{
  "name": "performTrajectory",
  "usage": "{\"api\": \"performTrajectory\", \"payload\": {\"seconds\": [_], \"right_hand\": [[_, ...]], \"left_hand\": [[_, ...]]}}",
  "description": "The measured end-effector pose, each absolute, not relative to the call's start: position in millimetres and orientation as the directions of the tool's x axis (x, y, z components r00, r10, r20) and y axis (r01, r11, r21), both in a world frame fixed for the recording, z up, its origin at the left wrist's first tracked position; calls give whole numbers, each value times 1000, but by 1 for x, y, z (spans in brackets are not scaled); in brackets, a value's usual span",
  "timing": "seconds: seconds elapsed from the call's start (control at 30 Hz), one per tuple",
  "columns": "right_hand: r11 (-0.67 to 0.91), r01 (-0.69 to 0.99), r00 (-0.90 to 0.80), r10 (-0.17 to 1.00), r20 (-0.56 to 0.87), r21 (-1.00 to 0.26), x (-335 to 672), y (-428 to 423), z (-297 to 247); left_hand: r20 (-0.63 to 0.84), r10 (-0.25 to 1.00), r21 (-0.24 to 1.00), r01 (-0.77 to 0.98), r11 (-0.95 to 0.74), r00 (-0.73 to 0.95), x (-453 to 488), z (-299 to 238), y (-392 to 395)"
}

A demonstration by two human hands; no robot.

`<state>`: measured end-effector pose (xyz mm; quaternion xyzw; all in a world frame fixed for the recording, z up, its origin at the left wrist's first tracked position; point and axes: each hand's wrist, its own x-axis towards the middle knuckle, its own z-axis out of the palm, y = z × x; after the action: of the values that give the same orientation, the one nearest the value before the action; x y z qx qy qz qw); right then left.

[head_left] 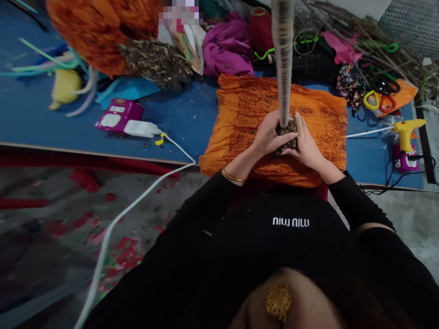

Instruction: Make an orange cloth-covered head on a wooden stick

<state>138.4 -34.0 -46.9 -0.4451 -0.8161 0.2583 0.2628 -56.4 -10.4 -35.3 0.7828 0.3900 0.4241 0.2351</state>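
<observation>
My left hand [269, 136] and my right hand [307, 145] are cupped from both sides around a dark brown clump of dried plant bits [291, 127]. The fingers of both hands curl inward against the clump and cover much of it. A ribbed, see-through tube or pole [284, 64] runs from the top of the view down to the clump; whether it enters the clump or only passes in front, I cannot tell. Beneath the hands lies an orange patterned cloth [233, 119], with some small dark crumbs on it.
On the blue table [185, 114] are a purple power strip [118, 114] with a white plug [140, 129], and a white cable crossing the edge. A yellow glue gun [406, 132], scissors [386, 84] and twigs are at right. Purple cloth [226, 45] and a brown dried heap [154, 61] sit behind.
</observation>
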Motion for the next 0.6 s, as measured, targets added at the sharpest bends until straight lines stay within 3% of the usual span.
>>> {"api": "performTrajectory", "payload": {"seconds": [0.23, 0.43, 0.6], "right_hand": [[526, 507, -446, 838, 314, -683, 156, -53, -27], [455, 481, -273, 890, 365, -750, 145, -55, -36], [412, 460, -202, 911, 359, -787, 139, -55, -35]], "left_hand": [[491, 800, 705, 383, -597, 345, -59, -38, -9], [493, 775, 703, 344, -623, 396, -62, -34, -11], [510, 791, 734, 308, -605, 339, -59, -32, -15]]}}
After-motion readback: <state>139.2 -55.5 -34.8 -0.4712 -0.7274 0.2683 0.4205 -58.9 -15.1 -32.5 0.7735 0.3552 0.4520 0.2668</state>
